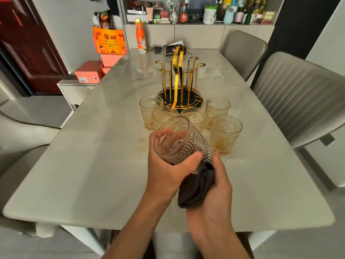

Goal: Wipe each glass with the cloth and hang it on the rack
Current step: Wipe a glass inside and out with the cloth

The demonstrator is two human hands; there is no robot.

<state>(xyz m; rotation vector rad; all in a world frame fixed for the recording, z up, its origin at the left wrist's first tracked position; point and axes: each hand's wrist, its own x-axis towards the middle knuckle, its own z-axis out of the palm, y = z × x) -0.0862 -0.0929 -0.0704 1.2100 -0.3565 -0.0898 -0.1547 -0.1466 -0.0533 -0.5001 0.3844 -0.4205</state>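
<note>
My left hand (166,172) grips a clear embossed glass (179,141), tilted with its mouth toward the camera, above the table's near half. My right hand (218,182) holds a dark brown cloth (197,187) bunched against the glass's base. Behind them several amber embossed glasses stand upright on the table: one at the left (149,109), one at the right (217,109), one nearer on the right (225,133). A gold wire rack (180,79) with a dark round base stands behind the glasses, and its pegs carry nothing.
The pale marble table (93,165) has a faint stain near its middle. At its far end stand an orange bottle (141,39), keys and a dark box (172,49). Grey chairs (298,94) flank the right side; a white chair sits at left.
</note>
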